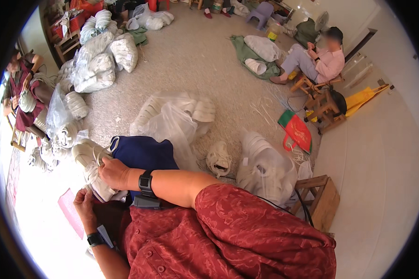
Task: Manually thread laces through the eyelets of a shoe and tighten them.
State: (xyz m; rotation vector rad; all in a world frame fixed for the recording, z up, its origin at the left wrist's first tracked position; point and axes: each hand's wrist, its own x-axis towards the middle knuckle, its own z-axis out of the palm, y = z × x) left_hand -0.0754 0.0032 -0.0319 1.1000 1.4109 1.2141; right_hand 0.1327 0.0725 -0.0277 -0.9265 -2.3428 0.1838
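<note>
A cream-white sneaker point(84, 156) lies tilted by my knee, beside a dark blue cloth point(142, 151) over my lap. A pale shoelace point(96, 151) loops loosely above its opening. My right hand point(112, 174) reaches across my body and rests against the shoe, its fingers closed on the shoelace. Lower down, my left hand point(84, 202) is pinched close to the shoe's near end, with a bit of lace seeming to be at its fingertips. Bright light washes out the area around it.
In front of me lie a plastic bag of shoes point(172, 116), a single sneaker point(219, 158) and another shoe bag point(265, 162). A wooden stool point(319, 197) stands at right. More bagged shoes point(97, 65) lie far left. One person point(328, 60) sits far right, another point(25, 88) at left.
</note>
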